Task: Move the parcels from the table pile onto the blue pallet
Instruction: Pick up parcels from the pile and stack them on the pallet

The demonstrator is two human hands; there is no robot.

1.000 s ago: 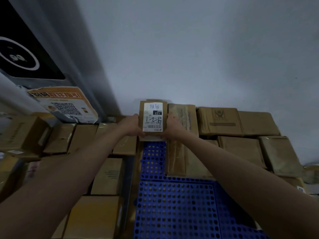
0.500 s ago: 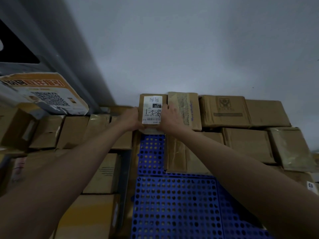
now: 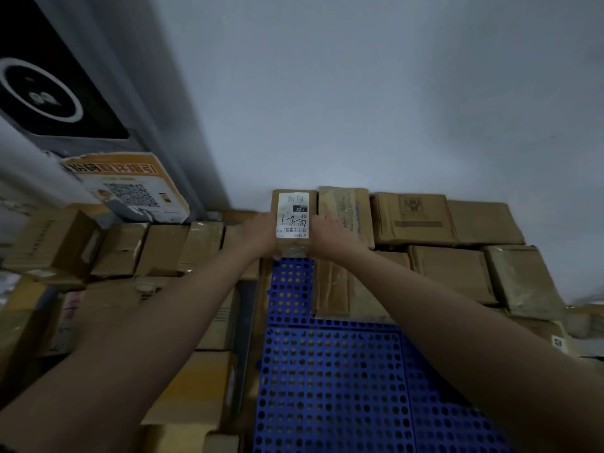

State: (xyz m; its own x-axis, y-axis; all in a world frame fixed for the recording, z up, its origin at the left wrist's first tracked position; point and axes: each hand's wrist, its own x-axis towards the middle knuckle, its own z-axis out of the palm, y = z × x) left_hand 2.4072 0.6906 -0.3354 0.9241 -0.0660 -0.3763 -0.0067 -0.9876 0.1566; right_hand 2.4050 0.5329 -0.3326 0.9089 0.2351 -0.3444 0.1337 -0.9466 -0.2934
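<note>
Here, both arms reach far over the blue pallet [image 3: 330, 380], a perforated plastic deck with bare holes showing in the near and middle part. Left hand [image 3: 258, 235] and right hand [image 3: 328, 237] grip a small labelled parcel [image 3: 294, 220] between them, one hand on each long side. Fingers of both hands curl round the parcel's edges; right fingers [image 3: 318, 220] lie along its right side, partly over the top edge. Left fingertips hidden behind the parcel.

Parcel is brown cardboard, white shipping label on top with handwriting and a black tab reading "122". It sits at the far left corner of the pallet, near the wall, just beside a taped brown box [image 3: 346, 214] on its right. Cannot tell whether its base is fully down on the deck.

Far row on the pallet runs right from there: a carton with a printed logo [image 3: 413, 219], then a plain carton [image 3: 483, 222]. A second row lies nearer, including a flat taped parcel [image 3: 340, 289] and two more cartons to the right.

Left of the pallet: a crowded mass of brown cartons [image 3: 163, 250], several rows deep. An orange-and-white QR-code sign [image 3: 127, 188] leans above them. Grey wall [image 3: 359, 93] behind everything.
</note>
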